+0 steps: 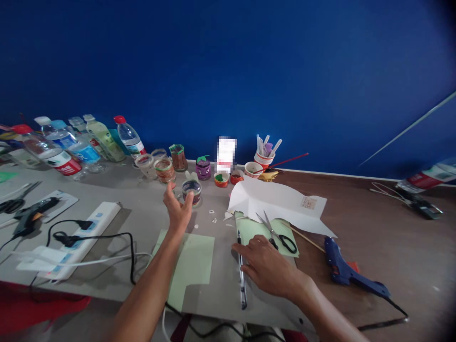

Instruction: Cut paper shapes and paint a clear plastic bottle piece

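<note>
My left hand (179,209) reaches to a small dark glass jar (192,186) with white ear-shaped pieces on top. Its thumb overlaps the jar's front, while the other fingers stand apart from the left side, leaving a gap. My right hand (269,266) is low over the table with index finger and thumb apart, holding nothing. The index fingertip crosses a clear pen (242,289); I cannot tell whether it touches. Just beyond that hand, black-handled scissors (272,230) lie partly open on light green paper (249,228). Another green sheet (197,259) lies near my left forearm.
A blue glue gun (342,266) lies at right, beside curled white paper (278,199). Jars, a purple jar (203,168) and paint cups (221,179) line the back. Bottles (64,159), a power strip (85,232) and cables occupy the left.
</note>
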`<state>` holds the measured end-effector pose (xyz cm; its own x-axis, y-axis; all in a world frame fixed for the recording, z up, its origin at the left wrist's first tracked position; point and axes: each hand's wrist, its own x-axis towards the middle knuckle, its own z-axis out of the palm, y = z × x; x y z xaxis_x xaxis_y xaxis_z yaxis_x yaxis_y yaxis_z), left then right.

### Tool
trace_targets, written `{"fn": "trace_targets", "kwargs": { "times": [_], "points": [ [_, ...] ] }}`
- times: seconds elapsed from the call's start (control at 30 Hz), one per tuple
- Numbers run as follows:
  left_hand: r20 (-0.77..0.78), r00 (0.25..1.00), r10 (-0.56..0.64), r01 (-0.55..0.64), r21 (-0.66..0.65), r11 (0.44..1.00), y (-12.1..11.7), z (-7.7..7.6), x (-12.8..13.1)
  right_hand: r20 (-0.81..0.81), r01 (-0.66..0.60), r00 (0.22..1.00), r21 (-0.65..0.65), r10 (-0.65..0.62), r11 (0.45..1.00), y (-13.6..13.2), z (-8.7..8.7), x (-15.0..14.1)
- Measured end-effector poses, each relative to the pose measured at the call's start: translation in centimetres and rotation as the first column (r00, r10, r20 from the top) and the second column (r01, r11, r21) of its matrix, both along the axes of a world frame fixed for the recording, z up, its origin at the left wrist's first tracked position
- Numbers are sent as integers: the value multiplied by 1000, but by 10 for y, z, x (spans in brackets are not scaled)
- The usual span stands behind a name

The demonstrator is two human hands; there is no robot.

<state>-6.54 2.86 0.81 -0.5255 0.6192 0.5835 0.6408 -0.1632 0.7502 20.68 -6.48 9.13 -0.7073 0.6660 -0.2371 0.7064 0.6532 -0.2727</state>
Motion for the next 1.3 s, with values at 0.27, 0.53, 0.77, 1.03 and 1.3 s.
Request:
{"fn": "trace_targets", "kwargs": {
  "times": [0.27,0.53,0.77,1.03,1.3],
  "points": [
    [-170,985,-24,33,50,998,-4,12,-10,-45,4,999,47,-2,999,3,-7,4],
    [-244,970,-6,12,22,1000,-6,14,-5,-58,14,998,66,-10,998,5,-10,2],
    [-199,980,-6,16,47,999,-5,15,-7,-99,18,995,89,-9,996,5,-12,4],
    [-233,972,-27,44,68,997,-5,14,-6,-217,80,975,132,-50,988,8,-13,4],
    [-252,967,-38,49,37,998,-5,13,-4,-275,70,961,141,-29,988,6,-10,-2]
  ]
}}
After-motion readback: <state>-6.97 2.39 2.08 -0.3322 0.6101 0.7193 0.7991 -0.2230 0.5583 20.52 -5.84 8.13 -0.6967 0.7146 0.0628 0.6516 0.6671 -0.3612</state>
